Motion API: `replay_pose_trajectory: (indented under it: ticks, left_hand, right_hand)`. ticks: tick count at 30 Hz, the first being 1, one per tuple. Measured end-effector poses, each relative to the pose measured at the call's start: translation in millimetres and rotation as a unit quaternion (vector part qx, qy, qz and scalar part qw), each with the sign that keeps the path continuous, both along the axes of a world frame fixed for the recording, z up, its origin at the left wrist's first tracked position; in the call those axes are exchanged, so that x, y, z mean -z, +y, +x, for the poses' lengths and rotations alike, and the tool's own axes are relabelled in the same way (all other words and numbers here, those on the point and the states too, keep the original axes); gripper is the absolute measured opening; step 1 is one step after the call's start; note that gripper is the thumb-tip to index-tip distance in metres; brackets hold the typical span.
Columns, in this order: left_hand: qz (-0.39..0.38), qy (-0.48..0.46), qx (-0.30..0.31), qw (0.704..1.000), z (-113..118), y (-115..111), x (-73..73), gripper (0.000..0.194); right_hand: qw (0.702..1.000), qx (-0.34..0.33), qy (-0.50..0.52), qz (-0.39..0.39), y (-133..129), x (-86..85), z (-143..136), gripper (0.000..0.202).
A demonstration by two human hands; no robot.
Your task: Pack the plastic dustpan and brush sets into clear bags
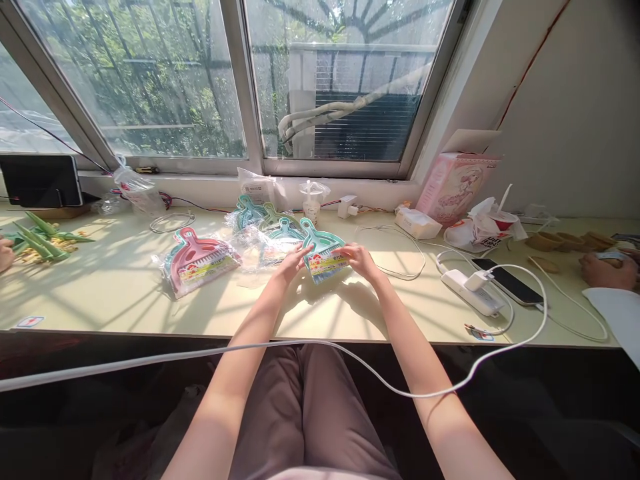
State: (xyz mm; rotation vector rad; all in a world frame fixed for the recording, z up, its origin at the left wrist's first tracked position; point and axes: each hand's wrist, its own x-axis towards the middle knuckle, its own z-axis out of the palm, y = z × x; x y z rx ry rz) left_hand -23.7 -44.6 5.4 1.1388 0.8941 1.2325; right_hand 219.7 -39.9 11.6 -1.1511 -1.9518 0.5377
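Note:
Between my two hands is a teal mini dustpan and brush set [323, 241] with a printed label, tilted up above the table. My left hand [295, 261] grips its left edge. On the opposite side, my right hand [361, 260] pinches the right edge near the label. Just behind lies another teal dustpan set [284, 230], partly covered by the held one. Further back are more teal and green sets [251, 212] in clear plastic. A pink dustpan set [200, 260], wrapped with a similar label, lies to the left of my left hand.
A white cable [320, 342] hangs across in front of my forearms. On the right are a power strip [470, 291], a phone [510, 281] and a co-worker's hand [609, 269]. A drink cup [311, 203] stands by the window, and a tablet [41, 181] at far left.

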Motion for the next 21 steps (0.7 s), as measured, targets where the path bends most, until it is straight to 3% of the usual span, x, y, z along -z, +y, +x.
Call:
replay_pose_trajectory:
  ticks: [6,16,21]
  left_hand:
    - [0.027,0.034,0.073,0.996,5.4,-1.8,-8.3,0.09]
    - [0.044,0.06,0.121,0.99,9.2,-5.6,-7.2,0.082]
    - [0.038,0.08,0.116,0.989,9.2,-4.7,-7.4,0.08]
  right_hand:
    - [0.988,0.073,-0.119,0.064,3.7,6.1,2.1,0.046]
    - [0.98,0.116,-0.119,0.11,1.1,7.1,-1.7,0.037]
    - [0.981,0.114,-0.111,0.116,0.0,8.1,-4.3,0.034]
